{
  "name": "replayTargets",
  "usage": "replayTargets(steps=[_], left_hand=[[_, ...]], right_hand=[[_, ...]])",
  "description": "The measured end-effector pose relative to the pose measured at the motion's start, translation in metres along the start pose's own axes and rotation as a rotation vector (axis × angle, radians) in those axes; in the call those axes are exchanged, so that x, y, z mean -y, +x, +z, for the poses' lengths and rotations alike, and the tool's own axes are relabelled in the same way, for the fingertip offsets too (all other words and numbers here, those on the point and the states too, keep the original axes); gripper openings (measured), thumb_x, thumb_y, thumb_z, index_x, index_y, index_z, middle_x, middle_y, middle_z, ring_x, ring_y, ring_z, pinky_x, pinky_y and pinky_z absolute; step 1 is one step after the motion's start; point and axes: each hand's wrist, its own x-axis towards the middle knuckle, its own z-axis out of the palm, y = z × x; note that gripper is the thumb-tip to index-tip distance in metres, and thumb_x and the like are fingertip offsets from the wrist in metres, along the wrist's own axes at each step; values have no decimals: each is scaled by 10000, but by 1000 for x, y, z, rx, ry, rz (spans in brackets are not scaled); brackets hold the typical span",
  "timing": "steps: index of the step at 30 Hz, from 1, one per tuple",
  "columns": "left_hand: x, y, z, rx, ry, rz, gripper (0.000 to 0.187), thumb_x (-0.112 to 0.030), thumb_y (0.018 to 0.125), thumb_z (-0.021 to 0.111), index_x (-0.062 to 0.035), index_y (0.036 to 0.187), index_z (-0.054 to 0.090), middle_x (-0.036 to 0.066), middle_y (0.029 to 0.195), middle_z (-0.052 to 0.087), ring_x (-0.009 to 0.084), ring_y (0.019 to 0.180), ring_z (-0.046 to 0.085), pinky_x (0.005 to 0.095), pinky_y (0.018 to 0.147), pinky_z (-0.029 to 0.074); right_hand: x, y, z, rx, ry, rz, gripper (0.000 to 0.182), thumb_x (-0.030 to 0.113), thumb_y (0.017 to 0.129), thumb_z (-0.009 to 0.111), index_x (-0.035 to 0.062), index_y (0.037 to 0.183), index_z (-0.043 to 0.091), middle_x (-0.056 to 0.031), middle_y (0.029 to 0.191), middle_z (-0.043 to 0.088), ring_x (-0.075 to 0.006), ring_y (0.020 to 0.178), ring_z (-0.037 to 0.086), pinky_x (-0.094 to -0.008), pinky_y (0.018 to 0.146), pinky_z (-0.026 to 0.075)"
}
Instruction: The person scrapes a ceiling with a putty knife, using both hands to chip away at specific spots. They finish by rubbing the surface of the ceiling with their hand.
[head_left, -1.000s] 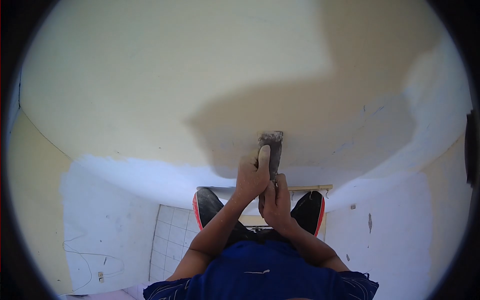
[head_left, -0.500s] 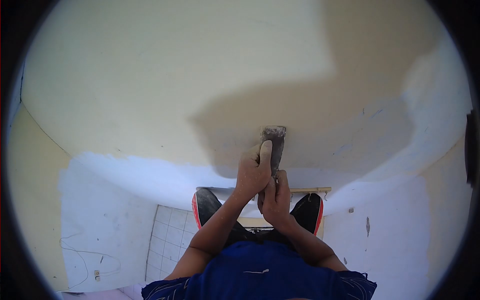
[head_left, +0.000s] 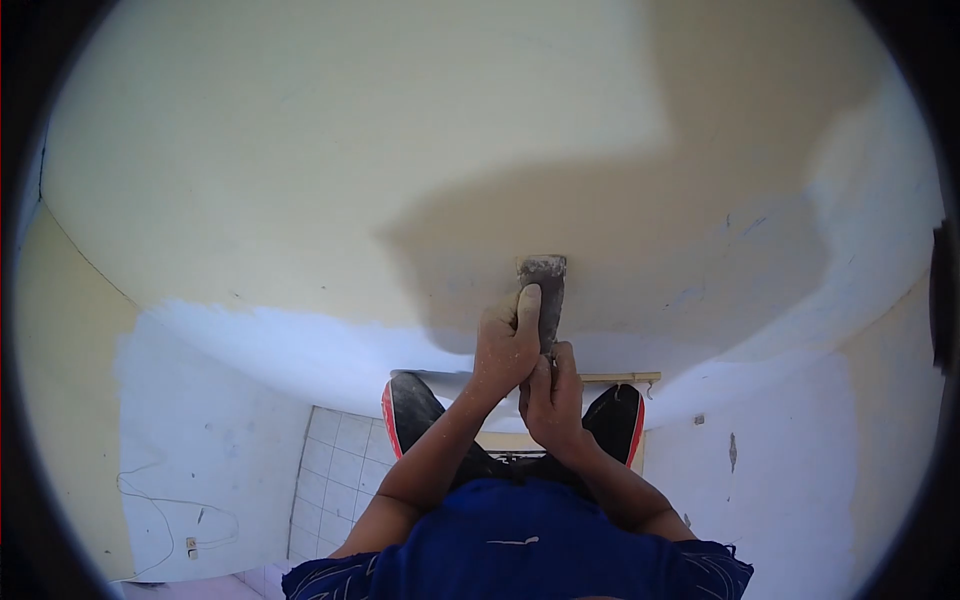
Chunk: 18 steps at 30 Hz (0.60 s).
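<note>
A putty knife [head_left: 549, 310] with a dark, worn blade and whitish residue along its front edge is in both of my hands, in the middle of the head view. My left hand [head_left: 507, 342], dusty with white powder, wraps around the blade with the thumb lying along its face. Lower down, my right hand [head_left: 553, 405] is closed around the handle end, which is mostly hidden by the fingers. The blade's front edge appears to meet the cream wall [head_left: 480, 130], inside a large shadow.
White paint covers the lower wall [head_left: 290, 340]. A thin wooden bar [head_left: 620, 378] with a hook runs in front of my black-trousered legs [head_left: 420, 405]. White floor tiles [head_left: 340, 450] show at lower left. A cable [head_left: 160, 500] hangs by a socket [head_left: 192, 547].
The putty knife has shifted very slightly left and down. Both hands keep their hold on it.
</note>
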Motion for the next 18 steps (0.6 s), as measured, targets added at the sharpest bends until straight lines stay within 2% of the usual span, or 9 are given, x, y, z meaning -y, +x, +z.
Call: replayTargets(steps=[2, 3, 5, 12, 18], left_hand=[[12, -6, 0, -21, 67, 22, 459, -293, 1003, 506, 56, 704, 526, 94, 516, 425, 119, 530, 370, 377, 481, 344], [19, -8, -1, -41, 132, 44, 452, -289, 1002, 508, 52, 707, 526, 89, 520, 436, 118, 529, 370, 372, 479, 341], [30, -13, -4, -23, 159, 30, 439, -287, 1000, 509, 51, 722, 531, 96, 532, 454, 125, 531, 378, 371, 483, 346], [-14, 5, -6, -12, 118, 91, 434, -288, 998, 509, 54, 733, 545, 115, 540, 475, 137, 524, 415, 376, 487, 363], [21, -14, -6, 0, 187, 18, 437, -293, 998, 510, 51, 731, 545, 93, 528, 449, 126, 530, 407, 372, 485, 358]], right_hand=[[-14, -1, 1, -50, -327, -272, 176, 173, 1041, 402, 48, 919, 379, 3, 606, 463, -42, 467, 433, -231, 406, 342], [-25, -4, 2, -47, -324, -282, 176, 173, 1041, 402, 48, 919, 379, 3, 606, 463, -42, 467, 433, -231, 406, 342], [-42, -14, 4, -40, -49, -40, 183, 183, 1045, 393, 53, 919, 363, 5, 598, 458, -37, 453, 423, -222, 397, 340], [-2, 8, 5, 19, 45, -31, 194, 206, 1049, 392, 63, 927, 345, 11, 585, 450, -33, 436, 418, -212, 375, 330], [-32, -11, 5, 5, 63, 68, 191, 212, 1051, 386, 61, 940, 344, 10, 585, 455, -32, 433, 420, -206, 373, 327]])
